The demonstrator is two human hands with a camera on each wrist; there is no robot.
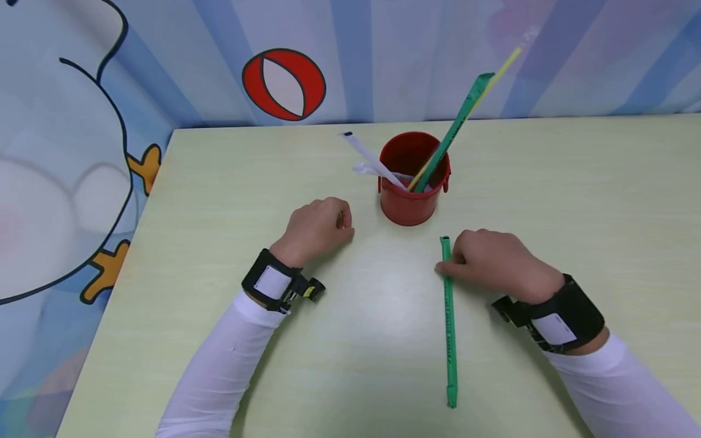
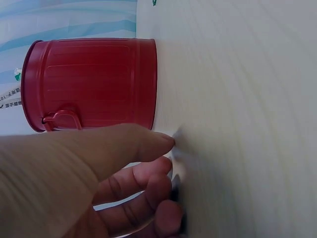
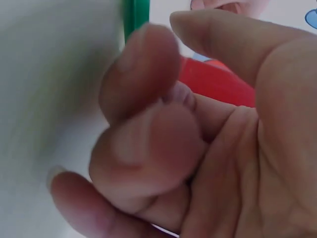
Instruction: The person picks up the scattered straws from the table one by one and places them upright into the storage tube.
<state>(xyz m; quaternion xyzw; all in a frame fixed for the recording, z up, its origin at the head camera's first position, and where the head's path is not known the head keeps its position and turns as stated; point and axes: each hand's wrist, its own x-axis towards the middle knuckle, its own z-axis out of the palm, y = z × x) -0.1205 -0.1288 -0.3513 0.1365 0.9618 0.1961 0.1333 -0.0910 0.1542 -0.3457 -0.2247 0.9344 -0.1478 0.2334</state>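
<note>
A slim green wrapped straw (image 1: pixel 450 334) with small print lies lengthwise on the table. My right hand (image 1: pixel 493 261) is over its far part, the thumb crossing above it. In the right wrist view, the fingers (image 3: pixel 153 153) are loosely curled, a gap parts thumb and fingertips, and the green straw (image 3: pixel 136 15) shows beyond them. My left hand (image 1: pixel 317 225) rests on the table, loosely curled with nothing in it, left of a red bucket (image 1: pixel 408 207). The left wrist view shows the bucket (image 2: pixel 99 84) just beyond the thumb.
Inside the bucket lean another green wrapped straw (image 1: pixel 454 131), a thin yellow stick (image 1: pixel 501 70) and a white wrapped piece (image 1: pixel 372 158). Behind the pale table (image 1: pixel 246 170) stands a wall with a painted red and white ball (image 1: pixel 285 84). A cartoon-printed surface borders the left edge.
</note>
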